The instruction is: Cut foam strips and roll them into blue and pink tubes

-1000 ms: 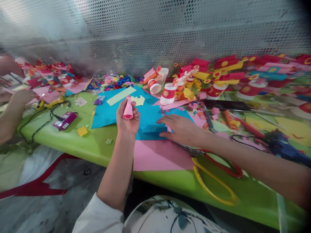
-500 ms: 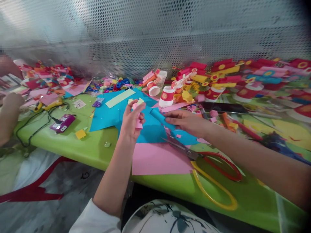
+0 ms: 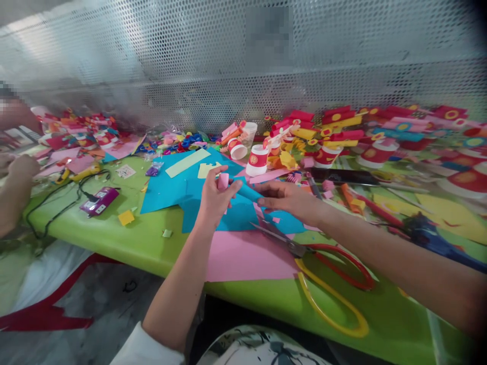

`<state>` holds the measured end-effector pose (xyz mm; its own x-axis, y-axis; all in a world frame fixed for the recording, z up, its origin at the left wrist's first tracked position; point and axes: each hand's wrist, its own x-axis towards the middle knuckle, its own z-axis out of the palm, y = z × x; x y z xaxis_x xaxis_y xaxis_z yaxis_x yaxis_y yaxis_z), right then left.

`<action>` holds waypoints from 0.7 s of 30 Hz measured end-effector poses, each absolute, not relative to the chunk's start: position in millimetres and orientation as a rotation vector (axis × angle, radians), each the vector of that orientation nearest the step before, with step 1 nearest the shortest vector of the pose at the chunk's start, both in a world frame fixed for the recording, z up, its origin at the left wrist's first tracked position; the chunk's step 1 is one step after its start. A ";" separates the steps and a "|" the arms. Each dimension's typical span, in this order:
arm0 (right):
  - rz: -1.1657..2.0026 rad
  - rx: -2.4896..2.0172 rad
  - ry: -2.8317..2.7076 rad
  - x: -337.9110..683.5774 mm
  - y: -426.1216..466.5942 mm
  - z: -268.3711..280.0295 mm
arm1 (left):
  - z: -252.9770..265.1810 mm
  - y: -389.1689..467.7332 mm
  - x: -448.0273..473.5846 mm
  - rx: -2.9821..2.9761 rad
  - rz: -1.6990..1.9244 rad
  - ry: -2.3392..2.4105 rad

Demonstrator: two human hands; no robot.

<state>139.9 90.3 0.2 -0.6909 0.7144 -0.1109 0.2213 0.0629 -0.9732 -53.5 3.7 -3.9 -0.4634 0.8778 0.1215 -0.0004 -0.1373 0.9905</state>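
Inside table edge (image 3: 125, 246) | left hand (image 3: 213, 202): pink roll (image 3: 223, 181) | right (image 3: 292, 201): blue roll (image 3: 248, 191), near

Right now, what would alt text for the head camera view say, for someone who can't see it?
A person's left hand holds a pink paper roll and the right hand a blue paper roll above a green table. Scissors lie partly on a pink sheet; red-and-white paper cups sit farther back.

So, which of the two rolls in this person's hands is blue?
The blue roll is the slanting one in the right hand; the other, a pink roll, is in the left hand.
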 end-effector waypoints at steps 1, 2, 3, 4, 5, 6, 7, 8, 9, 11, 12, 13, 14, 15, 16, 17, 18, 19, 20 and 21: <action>1.658 -0.932 -1.949 140.3 90.8 -0.8 | -4.5 4.1 -54.3 1.021 1.680 1.472; 1.645 -0.932 -1.949 140.6 91.3 -2.0 | -5.0 4.4 -54.9 1.023 1.678 1.482; 1.628 -0.933 -1.950 140.8 91.8 -3.2 | -5.5 4.7 -55.2 1.023 1.674 1.489; 1.607 -0.933 -1.954 141.0 92.2 -4.3 | -6.1 5.0 -55.4 1.022 1.670 1.493; 1.584 -0.932 -1.961 141.3 92.5 -5.1 | -6.6 5.3 -55.5 1.023 1.666 1.492; 1.558 -0.929 -1.970 141.6 92.8 -5.6 | -7.1 5.6 -55.4 1.022 1.661 1.489; 1.529 -0.924 -1.981 141.9 92.9 -5.7 | -7.6 5.9 -55.2 1.023 1.653 1.484; 1.500 -0.917 -1.994 142.3 92.8 -5.4 | -8.2 6.3 -54.9 1.027 1.642 1.480; 1.469 -0.910 -2.007 142.7 92.7 -4.8 | -8.7 6.6 -54.7 1.036 1.628 1.479; 1.412 -0.897 -2.029 143.6 92.0 -3.4 | -10.0 7.2 -54.2 1.062 1.600 1.490; 1.388 -0.893 -2.038 143.8 91.6 -2.8 | -10.6 7.5 -53.9 1.074 1.591 1.500; 1.365 -0.893 -2.045 144.0 91.3 -2.5 | -11.1 7.7 -53.7 1.084 1.587 1.510; 1.344 -0.897 -2.053 144.1 91.2 -2.6 | -11.6 7.8 -53.5 1.092 1.583 1.518; 1.324 -0.905 -2.060 144.2 91.4 -3.1 | -11.9 7.9 -53.3 1.097 1.578 1.520; 1.305 -0.918 -2.068 144.3 91.8 -3.9 | -12.0 7.9 -53.2 1.099 1.572 1.516; 1.286 -0.933 -2.077 144.6 92.5 -4.9 | -11.8 7.9 -53.0 1.097 1.571 1.509; 1.268 -0.951 -2.086 145.2 93.5 -6.1 | -11.3 7.8 -52.9 1.088 1.578 1.501; 1.252 -0.968 -2.094 146.1 94.7 -7.3 | -10.4 7.5 -52.9 1.069 1.593 1.496; 1.240 -0.984 -2.105 147.4 96.0 -8.6 | -9.1 7.2 -52.9 1.041 1.613 1.493; 1.231 -0.998 -2.119 149.0 97.5 -9.7 | -7.6 6.8 -52.9 1.004 1.636 1.489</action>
<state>149.0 97.5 -9.7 -0.6127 0.7887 0.0510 0.3464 0.3260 -0.8796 -52.9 6.8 -7.6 -0.4570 0.8850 0.0888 0.0053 -0.0972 0.9953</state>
